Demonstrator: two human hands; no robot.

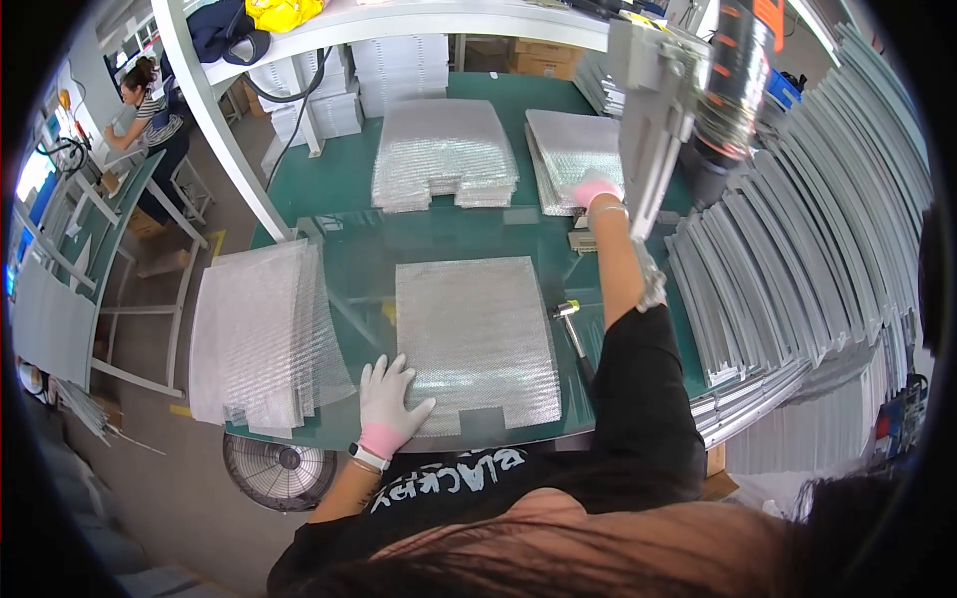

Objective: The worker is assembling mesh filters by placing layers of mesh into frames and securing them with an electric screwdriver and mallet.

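My left hand, in a white glove with a pink cuff, lies with fingers spread at the lower left edge of a bubble-wrap piece. This piece lies flat in front of me, with a notch in its near edge. My right arm stretches out to the back right. There my right hand, with pink glove showing, is at the near right corner of a bubble-wrap stack; its fingers cannot be made out. A small mallet with a yellow-tipped head lies right of the flat piece.
More bubble-wrap stacks stand at the back and left of the green table. A power screwdriver hangs above on a metal arm. Grey panels fill the right side. Below left is a floor fan; a person works beyond.
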